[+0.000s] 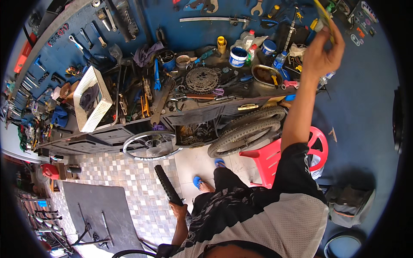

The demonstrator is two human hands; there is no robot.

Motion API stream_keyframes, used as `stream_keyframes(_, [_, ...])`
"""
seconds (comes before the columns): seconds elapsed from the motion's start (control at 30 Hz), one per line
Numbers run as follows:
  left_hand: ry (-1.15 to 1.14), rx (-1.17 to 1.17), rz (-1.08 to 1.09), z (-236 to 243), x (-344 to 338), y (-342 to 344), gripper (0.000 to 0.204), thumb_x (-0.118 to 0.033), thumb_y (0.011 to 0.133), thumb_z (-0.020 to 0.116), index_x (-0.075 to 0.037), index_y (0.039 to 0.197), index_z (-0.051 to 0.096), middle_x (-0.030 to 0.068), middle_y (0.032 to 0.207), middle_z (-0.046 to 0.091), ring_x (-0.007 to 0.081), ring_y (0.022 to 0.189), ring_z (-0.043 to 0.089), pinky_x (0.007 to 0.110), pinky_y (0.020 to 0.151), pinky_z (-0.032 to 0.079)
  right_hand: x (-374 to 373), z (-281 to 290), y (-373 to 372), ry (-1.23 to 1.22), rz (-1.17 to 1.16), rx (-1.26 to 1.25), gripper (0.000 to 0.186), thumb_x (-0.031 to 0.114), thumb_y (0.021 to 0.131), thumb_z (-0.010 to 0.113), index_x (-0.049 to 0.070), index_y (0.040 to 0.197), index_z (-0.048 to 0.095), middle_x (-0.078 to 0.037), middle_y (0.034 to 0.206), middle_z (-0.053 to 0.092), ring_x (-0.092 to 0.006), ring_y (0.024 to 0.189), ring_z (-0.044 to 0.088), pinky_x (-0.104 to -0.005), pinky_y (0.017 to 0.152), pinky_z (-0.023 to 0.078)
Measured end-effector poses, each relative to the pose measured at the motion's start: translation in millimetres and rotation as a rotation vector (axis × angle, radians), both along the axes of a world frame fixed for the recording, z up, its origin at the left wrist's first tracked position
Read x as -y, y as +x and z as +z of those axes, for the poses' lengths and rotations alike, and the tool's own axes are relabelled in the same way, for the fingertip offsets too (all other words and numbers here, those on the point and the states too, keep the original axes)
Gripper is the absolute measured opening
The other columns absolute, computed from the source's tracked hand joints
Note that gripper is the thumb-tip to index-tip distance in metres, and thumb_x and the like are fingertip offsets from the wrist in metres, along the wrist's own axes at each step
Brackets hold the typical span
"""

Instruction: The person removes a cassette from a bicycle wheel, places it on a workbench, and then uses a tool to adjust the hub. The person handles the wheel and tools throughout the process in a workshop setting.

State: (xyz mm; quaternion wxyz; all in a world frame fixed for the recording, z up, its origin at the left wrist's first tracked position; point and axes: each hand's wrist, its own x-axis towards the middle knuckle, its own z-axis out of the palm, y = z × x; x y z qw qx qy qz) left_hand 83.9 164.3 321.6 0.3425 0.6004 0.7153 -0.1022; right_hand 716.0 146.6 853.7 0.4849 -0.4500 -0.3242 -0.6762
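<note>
Down by my left side, my left hand (178, 209) is closed round a black knobby bicycle tyre (164, 182), seen edge-on; whether a rim sits inside it I cannot tell. My right arm reaches up to the blue wall at the far right. There the fingers of my right hand (323, 53) are closed at a long, thin yellow thing (323, 13), blurred, whose kind I cannot make out. Below that hand, the workbench carries a blue-capped bottle (279, 59) and a metal bowl (266, 75).
A red plastic chair (262, 161) stands at my right, beside stacked tyres (247, 135). A bare wheel (150, 144) leans on the bench near an open drawer (195, 134). On the bench lie a cassette (202, 80) and a white basket (92, 99). A dark mat (97, 206) covers floor at left.
</note>
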Motion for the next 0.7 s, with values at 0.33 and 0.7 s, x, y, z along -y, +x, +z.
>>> stream_keyframes(0.33, [0.065,0.066,-0.025,4,42,-11,0.111,-0.022,0.065,0.096,-0.009,0.146,0.021,0.0275,0.125,0.061,0.0472,0.119,0.062,0.053,0.1,0.053,52,-22,90,-0.077,0.001,-0.183,0.024,0.003,0.093,0.072,0.014,0.113,0.079,-0.004,0.101,0.077,-0.0196,0.089,0.069,-0.0317,0.081,0.054])
stream_keyframes(0.7, [0.08,-0.002,0.012,-1,102,92,0.107,-0.019,0.064,0.094,-0.006,0.146,0.026,0.0291,0.131,0.059,0.0492,0.121,0.06,0.055,0.101,0.051,17,-247,221,-1.161,0.056,-0.734,0.021,0.025,0.087,0.076,0.013,0.104,0.08,-0.013,0.106,0.076,-0.0345,0.103,0.07,-0.0471,0.091,0.056])
